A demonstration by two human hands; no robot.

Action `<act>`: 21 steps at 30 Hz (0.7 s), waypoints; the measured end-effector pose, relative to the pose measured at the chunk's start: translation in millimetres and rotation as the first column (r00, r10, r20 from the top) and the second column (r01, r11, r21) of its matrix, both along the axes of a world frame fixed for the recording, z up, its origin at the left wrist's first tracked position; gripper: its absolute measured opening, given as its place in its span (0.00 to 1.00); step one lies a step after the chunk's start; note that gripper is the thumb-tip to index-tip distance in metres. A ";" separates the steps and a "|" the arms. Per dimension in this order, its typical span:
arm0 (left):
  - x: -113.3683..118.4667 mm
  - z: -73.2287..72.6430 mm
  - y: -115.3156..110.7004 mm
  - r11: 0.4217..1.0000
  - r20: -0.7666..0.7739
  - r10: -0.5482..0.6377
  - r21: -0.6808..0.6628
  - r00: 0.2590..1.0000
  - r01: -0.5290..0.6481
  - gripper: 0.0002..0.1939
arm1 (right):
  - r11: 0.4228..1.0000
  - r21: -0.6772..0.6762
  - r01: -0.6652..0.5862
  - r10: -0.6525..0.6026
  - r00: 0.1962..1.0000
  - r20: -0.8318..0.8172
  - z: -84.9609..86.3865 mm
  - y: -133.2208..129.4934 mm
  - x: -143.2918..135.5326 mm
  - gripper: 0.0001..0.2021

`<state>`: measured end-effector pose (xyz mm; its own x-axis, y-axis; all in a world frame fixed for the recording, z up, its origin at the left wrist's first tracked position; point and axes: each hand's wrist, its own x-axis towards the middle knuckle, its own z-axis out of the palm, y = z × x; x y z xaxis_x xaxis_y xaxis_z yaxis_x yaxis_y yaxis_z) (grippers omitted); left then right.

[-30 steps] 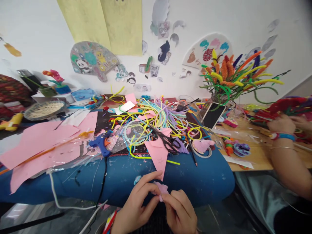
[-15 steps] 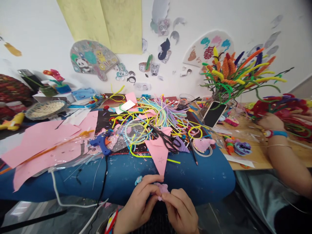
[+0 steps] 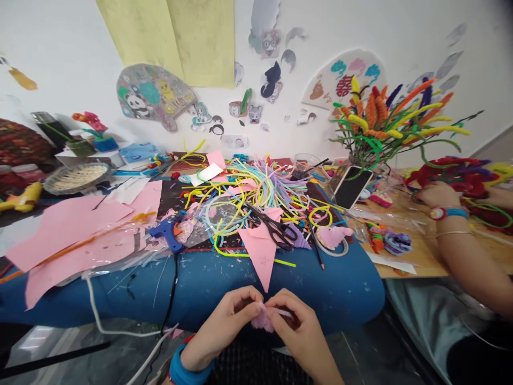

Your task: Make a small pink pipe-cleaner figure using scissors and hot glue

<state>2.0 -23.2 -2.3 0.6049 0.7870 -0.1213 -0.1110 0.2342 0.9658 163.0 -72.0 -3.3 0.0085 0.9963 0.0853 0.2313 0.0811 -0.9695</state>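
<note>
Between my two hands, low in the middle of the view, is a small fluffy pale-pink pipe-cleaner piece (image 3: 262,321). My left hand (image 3: 226,323) pinches its upper left side with thumb and fingertips. My right hand (image 3: 300,330) is closed on its right side, and a pale pipe-cleaner end (image 3: 284,312) sticks out along those fingers. The fingers hide part of the piece. Just beyond my fingertips, a pink paper (image 3: 259,251) with a drawn star hangs its pointed tip over the blue table edge. Black scissors (image 3: 276,231) lie across its top.
A heap of pipe cleaners (image 3: 260,184) covers the table middle. A blue glue gun (image 3: 170,233) with a black cord lies left, near pink sheets (image 3: 76,224). At right are a phone (image 3: 352,187), a pipe-cleaner bouquet (image 3: 377,115) and a co-worker's arm (image 3: 460,240).
My hands have turned the pink piece, which now hangs lower under my fingertips. My left wrist has rotated, showing a blue band. The co-worker's hands have shifted among the red pipe cleaners.
</note>
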 end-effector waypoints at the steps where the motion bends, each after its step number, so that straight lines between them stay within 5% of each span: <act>1: 0.8 -0.4 0.8 0.999 -0.001 0.004 -0.054 1.000 -0.004 0.13 | 0.998 -0.058 -0.007 0.004 0.998 -0.056 -2.0 1.4 0.3 0.09; 6: 4.2 -4.3 0.8 0.984 -0.033 0.099 -0.148 0.995 -0.103 0.14 | 0.979 -0.199 0.035 -0.083 0.967 -0.239 -15.2 5.7 -2.3 0.12; 13: 3.0 -7.3 -5.0 0.977 -0.036 0.184 -0.104 0.982 -0.187 0.12 | 0.953 -0.267 0.141 -0.230 0.913 -0.337 -26.6 6.5 -11.1 0.13; 21: 8.2 -15.5 -6.9 0.934 -0.022 0.357 0.010 0.934 -0.356 0.09 | 0.939 -0.322 -0.125 -0.094 0.805 -0.585 -18.9 8.0 -5.2 0.15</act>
